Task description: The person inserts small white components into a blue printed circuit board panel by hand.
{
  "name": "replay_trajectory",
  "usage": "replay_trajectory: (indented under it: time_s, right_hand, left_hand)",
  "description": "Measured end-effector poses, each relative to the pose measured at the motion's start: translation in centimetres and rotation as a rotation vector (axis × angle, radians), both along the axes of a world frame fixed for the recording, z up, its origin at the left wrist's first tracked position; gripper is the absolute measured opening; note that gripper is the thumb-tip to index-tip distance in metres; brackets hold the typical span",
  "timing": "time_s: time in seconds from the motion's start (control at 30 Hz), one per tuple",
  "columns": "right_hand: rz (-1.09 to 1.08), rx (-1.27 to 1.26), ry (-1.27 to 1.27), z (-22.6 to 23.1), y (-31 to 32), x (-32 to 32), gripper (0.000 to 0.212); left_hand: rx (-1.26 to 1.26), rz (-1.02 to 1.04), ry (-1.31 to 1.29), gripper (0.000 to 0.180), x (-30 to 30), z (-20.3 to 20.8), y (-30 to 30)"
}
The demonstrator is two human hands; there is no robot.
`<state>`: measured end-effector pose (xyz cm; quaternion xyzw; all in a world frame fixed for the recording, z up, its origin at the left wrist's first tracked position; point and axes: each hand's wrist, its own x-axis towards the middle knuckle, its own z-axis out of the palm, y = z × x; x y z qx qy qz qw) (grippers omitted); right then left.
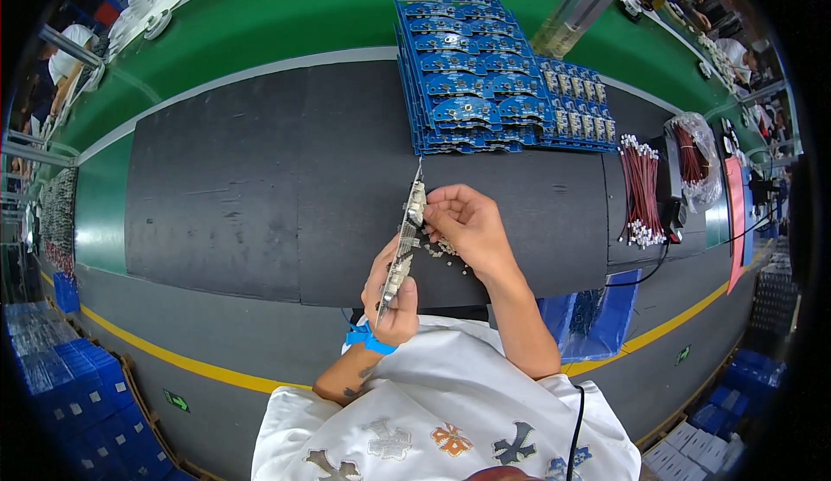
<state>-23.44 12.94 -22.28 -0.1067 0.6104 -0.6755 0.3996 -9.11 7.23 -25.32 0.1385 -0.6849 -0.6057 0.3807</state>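
My left hand [394,308] grips a circuit board panel [402,252] by its lower part, thumb on the face toward the right. The panel is tilted up nearly edge-on, with a row of pale connectors along that face. My right hand [467,226] is closed in a pinch at the connectors near the panel's upper end; what lies between the fingertips is hidden. Beneath the right hand, small whitish pieces [446,247] lie scattered on the black mat [234,195]. A blue wrist strap [368,338] circles my left wrist.
Blue circuit boards [472,74] are stacked at the mat's far side, beside a lower stack with pale connectors [576,105]. Red wire bundles [640,191] lie at right, near a bagged bundle [695,161]. A metal post [584,9] rises behind. A blue bin [597,317] sits below the table edge.
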Motion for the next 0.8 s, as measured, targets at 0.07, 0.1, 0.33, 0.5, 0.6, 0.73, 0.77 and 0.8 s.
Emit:
replay_trajectory:
  time_s: [0.07,0.1,0.33,0.5,0.6,0.73,0.77,0.8]
  right_hand:
    - [0.017,0.000,-0.005,0.0,-0.1,-0.1,0.015]
    - [0.031,0.012,-0.001,0.0,-0.1,-0.2,0.015]
    - [0.030,0.000,0.024,0.2,-0.1,-0.3,0.016]
    - [-0.006,-0.008,-0.039,0.6,-0.3,-0.4,0.017]
    - [-0.008,-0.021,-0.062,0.3,-0.2,-0.6,0.017]
    - [-0.005,-0.018,-0.044,0.1,-0.1,-0.6,0.015]
    - [-0.005,-0.019,-0.044,0.0,-0.1,-0.6,0.015]
    - [-0.004,-0.016,-0.040,-0.1,-0.1,-0.6,0.014]
  left_hand:
    - [-0.055,-0.013,0.056,0.033,-0.1,0.1,-0.1]
    - [-0.062,0.038,-0.033,0.031,0.2,-0.3,0.3]
    - [-0.214,0.119,-0.166,0.029,-0.1,0.0,0.3]
    - [-0.181,0.121,-0.155,0.028,0.0,-0.5,0.5]
    - [-0.155,0.128,-0.135,0.029,0.0,-0.4,0.5]
    - [-0.181,0.097,-0.113,0.029,-0.4,0.6,0.3]
    - [-0.181,0.097,-0.114,0.029,-0.5,0.6,0.3]
    - [-0.165,0.093,-0.090,0.029,-0.5,0.6,0.4]
